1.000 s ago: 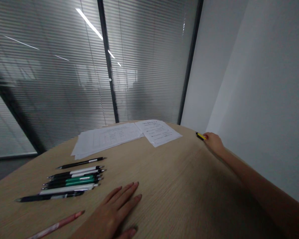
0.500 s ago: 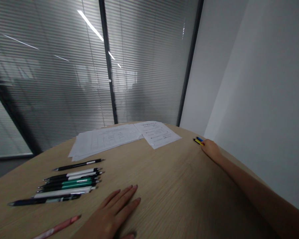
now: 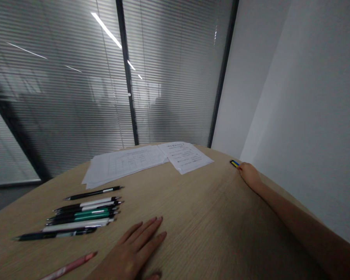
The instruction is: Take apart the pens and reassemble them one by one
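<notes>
left hand (image 3: 131, 254) flat, fingers (image 3: 151, 229) spread, by the pens (image 3: 81, 214); right hand (image 3: 250, 175) at a yellow-blue pen (image 3: 234, 163) (grip unclear) near the table edge (image 3: 221, 151): one nudge could roll it off.

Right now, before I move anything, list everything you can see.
table: one, pale wood grain, under everything
paper stack: one, white, far edge, left
printed sheet: one, white, right of the stack
pens: about seven, black, white and green, side by side at left
pink pen or pencil: one, pink, near edge, left of the left hand
small marker: one, yellow and blue, far edge, at the right hand's fingertips
glass partition with blinds: one, grey, behind the table
wall: one, white, at right
left hand: flat on table, fingers spread
right hand: far edge, beside the marker
</notes>
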`<action>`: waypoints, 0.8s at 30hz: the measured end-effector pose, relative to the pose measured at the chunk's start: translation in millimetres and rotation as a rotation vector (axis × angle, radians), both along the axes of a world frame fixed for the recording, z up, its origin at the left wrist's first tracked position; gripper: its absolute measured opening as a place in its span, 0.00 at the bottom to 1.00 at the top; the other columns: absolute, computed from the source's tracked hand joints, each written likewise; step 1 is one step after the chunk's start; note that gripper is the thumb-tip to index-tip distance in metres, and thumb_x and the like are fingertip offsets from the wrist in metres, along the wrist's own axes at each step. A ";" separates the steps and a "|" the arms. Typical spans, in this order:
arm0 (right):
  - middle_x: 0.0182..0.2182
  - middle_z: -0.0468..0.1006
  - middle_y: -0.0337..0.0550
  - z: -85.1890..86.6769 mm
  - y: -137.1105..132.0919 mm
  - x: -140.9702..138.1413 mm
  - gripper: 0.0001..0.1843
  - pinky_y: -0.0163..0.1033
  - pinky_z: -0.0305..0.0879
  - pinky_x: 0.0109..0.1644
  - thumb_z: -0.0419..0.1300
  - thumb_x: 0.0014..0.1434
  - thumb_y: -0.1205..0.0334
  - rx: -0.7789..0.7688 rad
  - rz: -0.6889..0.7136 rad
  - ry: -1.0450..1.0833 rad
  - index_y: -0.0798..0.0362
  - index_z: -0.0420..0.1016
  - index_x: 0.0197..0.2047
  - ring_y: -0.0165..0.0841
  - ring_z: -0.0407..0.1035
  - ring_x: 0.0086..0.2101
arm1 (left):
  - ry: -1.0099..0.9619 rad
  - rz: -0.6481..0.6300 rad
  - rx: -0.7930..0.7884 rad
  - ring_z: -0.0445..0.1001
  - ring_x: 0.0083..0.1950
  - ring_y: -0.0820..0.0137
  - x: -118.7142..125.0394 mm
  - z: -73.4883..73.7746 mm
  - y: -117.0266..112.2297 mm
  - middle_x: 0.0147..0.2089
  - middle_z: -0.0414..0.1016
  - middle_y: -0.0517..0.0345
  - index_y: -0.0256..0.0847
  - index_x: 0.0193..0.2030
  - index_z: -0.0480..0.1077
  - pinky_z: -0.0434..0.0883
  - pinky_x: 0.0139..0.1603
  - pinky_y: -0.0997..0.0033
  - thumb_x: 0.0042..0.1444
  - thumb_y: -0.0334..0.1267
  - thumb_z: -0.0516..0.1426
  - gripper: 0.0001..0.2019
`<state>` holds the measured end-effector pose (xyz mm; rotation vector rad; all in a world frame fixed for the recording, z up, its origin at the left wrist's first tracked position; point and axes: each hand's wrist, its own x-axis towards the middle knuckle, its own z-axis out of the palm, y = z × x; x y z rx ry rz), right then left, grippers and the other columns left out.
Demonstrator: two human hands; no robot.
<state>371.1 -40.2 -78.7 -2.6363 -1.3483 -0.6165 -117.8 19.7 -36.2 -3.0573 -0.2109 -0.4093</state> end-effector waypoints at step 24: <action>0.35 0.74 0.48 3.3 -6.2 -8.2 0.13 0.35 0.59 0.40 0.49 0.53 0.70 0.055 -0.015 -0.008 0.57 0.74 0.35 0.34 0.66 0.37 | 0.045 0.083 -0.129 0.59 0.57 0.59 1.2 9.2 -8.8 0.60 0.54 0.54 0.50 0.57 0.55 0.59 0.55 0.55 0.53 0.45 0.53 0.24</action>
